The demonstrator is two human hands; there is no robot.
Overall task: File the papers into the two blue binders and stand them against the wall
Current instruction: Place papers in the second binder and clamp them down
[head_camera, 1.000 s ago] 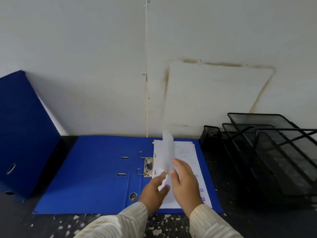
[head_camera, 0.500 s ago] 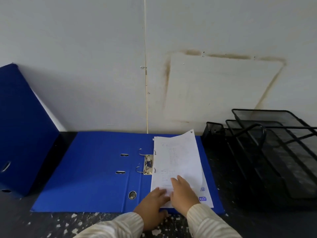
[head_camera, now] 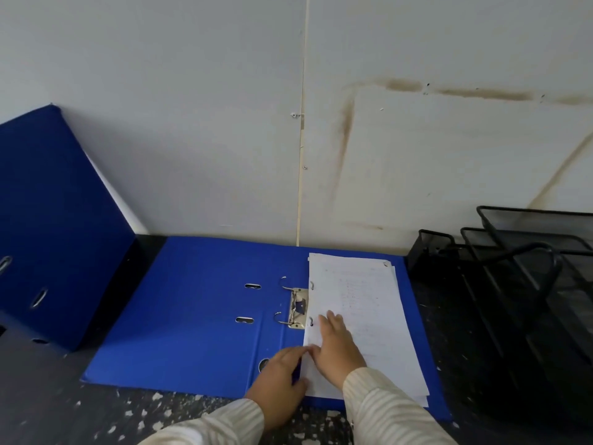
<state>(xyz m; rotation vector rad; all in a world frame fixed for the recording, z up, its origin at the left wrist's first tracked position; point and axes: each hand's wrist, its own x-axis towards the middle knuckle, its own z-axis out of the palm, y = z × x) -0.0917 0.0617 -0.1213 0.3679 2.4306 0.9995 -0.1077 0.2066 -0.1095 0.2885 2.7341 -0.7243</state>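
An open blue binder lies flat on the dark desk, its metal ring mechanism open in the middle. A stack of white papers rests on its right half, the punched holes beside the rings. My right hand presses flat on the top sheet near its left edge. My left hand pinches the lower left corner of the stack. A second blue binder, closed, leans against the wall at the far left.
Black wire mesh trays stand at the right against the stained white wall. The speckled dark desk edge runs along the bottom.
The sheet that was raised on edge a second ago has been laid flat onto the stack. My right hand has slid up onto the paper; my left hand stays at the lower left corner.
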